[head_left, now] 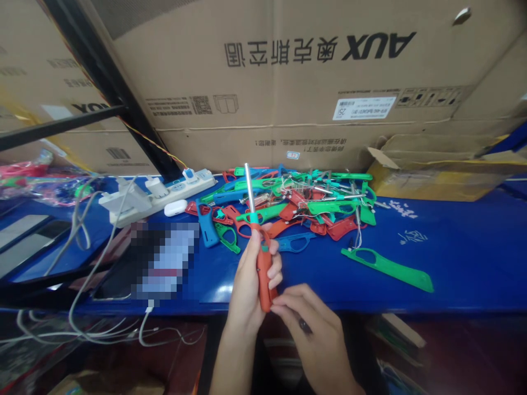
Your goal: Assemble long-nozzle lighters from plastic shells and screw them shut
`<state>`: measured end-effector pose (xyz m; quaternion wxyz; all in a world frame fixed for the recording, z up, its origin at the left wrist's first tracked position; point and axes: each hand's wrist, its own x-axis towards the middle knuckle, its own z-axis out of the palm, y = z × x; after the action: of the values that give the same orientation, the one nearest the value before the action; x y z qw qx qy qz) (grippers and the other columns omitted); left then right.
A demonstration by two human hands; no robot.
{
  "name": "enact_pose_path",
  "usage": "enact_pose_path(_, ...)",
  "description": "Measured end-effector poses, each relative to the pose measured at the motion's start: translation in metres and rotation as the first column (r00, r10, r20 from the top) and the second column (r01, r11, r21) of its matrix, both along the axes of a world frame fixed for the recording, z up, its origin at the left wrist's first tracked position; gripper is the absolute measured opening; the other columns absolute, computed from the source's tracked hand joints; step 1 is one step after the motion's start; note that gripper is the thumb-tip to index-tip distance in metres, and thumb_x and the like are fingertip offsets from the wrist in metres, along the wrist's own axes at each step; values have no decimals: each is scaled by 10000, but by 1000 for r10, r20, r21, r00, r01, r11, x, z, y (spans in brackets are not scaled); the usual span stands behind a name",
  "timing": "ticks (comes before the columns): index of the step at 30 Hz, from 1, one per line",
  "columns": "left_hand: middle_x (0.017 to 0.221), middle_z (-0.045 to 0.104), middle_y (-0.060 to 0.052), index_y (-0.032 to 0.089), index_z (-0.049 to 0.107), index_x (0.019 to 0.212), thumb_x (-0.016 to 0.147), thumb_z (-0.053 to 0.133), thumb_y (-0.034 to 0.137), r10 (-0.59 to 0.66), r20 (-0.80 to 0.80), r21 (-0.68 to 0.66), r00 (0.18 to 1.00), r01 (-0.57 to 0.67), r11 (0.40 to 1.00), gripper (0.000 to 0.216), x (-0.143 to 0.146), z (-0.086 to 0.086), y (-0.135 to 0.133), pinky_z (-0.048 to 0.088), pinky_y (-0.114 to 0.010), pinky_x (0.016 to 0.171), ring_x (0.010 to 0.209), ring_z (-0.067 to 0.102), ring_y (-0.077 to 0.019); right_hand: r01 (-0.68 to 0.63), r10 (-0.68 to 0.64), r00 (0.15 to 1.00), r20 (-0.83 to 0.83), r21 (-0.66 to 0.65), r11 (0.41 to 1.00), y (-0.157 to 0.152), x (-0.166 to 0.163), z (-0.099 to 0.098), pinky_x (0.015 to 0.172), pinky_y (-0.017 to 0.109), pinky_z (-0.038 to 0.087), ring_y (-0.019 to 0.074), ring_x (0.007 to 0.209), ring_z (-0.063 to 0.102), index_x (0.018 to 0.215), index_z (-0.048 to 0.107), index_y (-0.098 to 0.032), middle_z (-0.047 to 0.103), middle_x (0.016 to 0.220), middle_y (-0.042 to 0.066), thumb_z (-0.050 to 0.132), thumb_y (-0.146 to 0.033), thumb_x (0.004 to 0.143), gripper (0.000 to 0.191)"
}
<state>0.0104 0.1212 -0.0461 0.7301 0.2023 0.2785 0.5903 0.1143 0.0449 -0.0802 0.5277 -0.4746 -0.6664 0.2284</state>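
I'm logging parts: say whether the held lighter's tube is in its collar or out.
In: the tube rises from the green collar atop the red lighter in the left hand. How deep, I cannot tell.

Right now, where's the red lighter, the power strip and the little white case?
Red lighter (pixel 264 272): head view, on its handle.
Power strip (pixel 178 188): head view, on its top.
Little white case (pixel 175 207): head view, on its shell.
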Motion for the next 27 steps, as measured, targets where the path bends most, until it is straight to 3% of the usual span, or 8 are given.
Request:
enact_pose_path(4, 735, 484, 30, 193, 620, 1147, 1019, 544, 463, 79, 64, -11, 995, -79, 997, 309, 0, -2, 3, 293, -94, 328, 420, 341, -19, 122, -118, 991, -69, 55, 991, -1, -11, -2, 570, 161, 535, 100, 647, 668, 897, 780, -197, 671, 861, 30, 656, -152, 944, 141)
enact_pose_path(11, 740, 486, 30, 201, 619, 1156, 997, 588, 465, 92, 126, -15, 988, -91, 996, 310, -1, -2, 4, 307, -91, 328, 421, 354, -20, 239, -223, 967, -126, 133, 962, -1, -22, -8, 632, 195, 589, 136, 717, 712, 965, 794, -189, 694, 847, 44, 644, -119, 942, 166)
enact_pose_path(16, 732, 489, 32, 209, 621, 1143, 986, 608, 466, 94, 124, -24, 988, -92, 996, 301, -1, -1, 3, 322, -92, 332, 421, 353, -23, 250, -236, 964, -119, 118, 961, 0, -24, -8, 617, 197, 588, 131, 696, 703, 994, 805, -211, 685, 825, 31, 650, -122, 938, 187)
enact_pose_path(23, 721, 486, 28, 194, 612, 1112, 1015, 563, 433, 101, 170, -36, 980, -96, 995, 263, -2, -3, 5, 312, -93, 316, 414, 353, -27, 210, -216, 976, -3, 249, 945, -2, -21, -17, 537, 210, 512, 95, 607, 614, 1201, 768, -242, 666, 872, 44, 644, -60, 929, 349)
enact_pose_path(27, 724, 487, 30, 202, 621, 1084, 979, 627, 439, 105, 171, -40, 980, -99, 994, 259, -2, -3, 6, 309, -92, 321, 418, 352, -25, 205, -224, 974, 40, 272, 940, -4, -19, -21, 540, 201, 510, 88, 609, 613, 1242, 750, -257, 676, 892, 50, 639, -62, 935, 380)
